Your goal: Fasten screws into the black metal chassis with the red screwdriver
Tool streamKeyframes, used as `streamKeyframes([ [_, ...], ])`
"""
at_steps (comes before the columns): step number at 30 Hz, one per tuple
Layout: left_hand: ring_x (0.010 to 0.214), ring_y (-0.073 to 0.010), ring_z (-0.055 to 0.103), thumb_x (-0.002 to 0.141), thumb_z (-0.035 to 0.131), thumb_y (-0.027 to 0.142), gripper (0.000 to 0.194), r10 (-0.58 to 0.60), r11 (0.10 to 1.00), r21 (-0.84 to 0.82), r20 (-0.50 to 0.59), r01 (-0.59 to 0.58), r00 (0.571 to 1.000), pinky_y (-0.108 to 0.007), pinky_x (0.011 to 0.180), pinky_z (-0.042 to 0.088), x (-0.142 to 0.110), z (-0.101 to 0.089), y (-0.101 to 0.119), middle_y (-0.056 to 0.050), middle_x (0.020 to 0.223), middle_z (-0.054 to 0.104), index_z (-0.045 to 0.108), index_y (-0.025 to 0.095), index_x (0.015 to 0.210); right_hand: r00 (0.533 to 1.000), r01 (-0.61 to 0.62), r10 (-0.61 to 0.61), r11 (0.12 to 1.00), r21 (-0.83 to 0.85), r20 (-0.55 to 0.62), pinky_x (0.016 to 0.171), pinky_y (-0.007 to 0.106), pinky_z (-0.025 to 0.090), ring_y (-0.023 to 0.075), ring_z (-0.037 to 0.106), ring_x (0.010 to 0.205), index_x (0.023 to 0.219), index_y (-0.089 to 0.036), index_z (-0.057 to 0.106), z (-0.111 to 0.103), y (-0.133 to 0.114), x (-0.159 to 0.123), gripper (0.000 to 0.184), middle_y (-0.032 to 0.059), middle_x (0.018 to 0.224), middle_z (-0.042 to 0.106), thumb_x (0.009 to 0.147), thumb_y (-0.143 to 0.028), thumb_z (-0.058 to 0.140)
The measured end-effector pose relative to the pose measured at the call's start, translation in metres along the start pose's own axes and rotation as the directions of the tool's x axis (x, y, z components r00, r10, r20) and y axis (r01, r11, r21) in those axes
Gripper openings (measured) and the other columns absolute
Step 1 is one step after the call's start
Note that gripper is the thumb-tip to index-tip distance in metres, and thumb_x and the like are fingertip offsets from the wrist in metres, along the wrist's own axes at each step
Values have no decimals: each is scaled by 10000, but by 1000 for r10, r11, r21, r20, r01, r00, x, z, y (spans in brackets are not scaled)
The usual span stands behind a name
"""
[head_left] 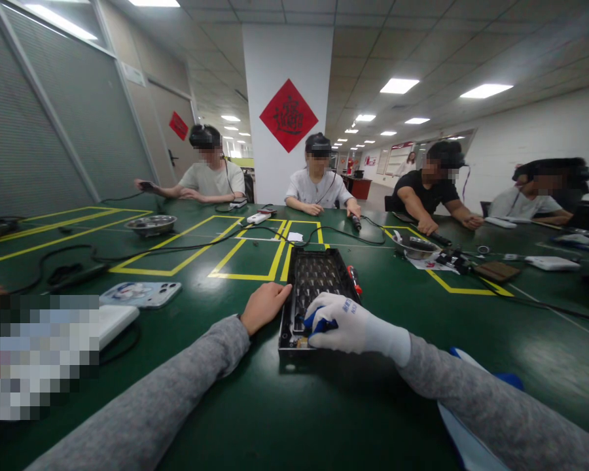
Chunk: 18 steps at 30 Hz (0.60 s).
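While the head view looked over the green table [245, 412], the black screwdriver-bit case [299, 352] lay open at twelve o'clock, with rows of metal bits [315, 271] inside. The bare left hand [266, 309] rested at the case's nine o'clock wall, its fingers close together; whether they gripped, I could not tell. The gloved right hand [341, 322] reached its six o'clock end with curled, narrow fingers, and anything pinched was hidden. By my judgement, opening was done and the rows looked largely filled; how much remained was not clear.
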<state>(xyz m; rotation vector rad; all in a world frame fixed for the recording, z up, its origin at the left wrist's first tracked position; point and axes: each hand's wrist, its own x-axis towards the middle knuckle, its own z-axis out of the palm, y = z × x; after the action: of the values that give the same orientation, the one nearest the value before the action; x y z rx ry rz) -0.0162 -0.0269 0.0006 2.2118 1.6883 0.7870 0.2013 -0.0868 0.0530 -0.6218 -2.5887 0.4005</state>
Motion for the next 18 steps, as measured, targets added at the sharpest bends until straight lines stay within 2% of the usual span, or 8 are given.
streamKeyframes([
  [10,489,-113,390,873,299,476,507,10,1000,-7,-1,-10,1000,-246,522,219,0,0,0,12,501,389,382,166,481,998,-44,44,999,-23,37,800,284,443,150,566,855,728,-175,668,0,1,1,204,39,912,634,750,-376,645],
  [18,503,-117,412,877,291,475,507,11,1000,5,1,-11,1000,-241,526,230,0,0,1,11,513,405,379,167,485,1000,-25,25,999,-41,10,809,278,438,148,563,859,719,-176,663,1,0,1,164,36,892,635,751,-336,647],
])
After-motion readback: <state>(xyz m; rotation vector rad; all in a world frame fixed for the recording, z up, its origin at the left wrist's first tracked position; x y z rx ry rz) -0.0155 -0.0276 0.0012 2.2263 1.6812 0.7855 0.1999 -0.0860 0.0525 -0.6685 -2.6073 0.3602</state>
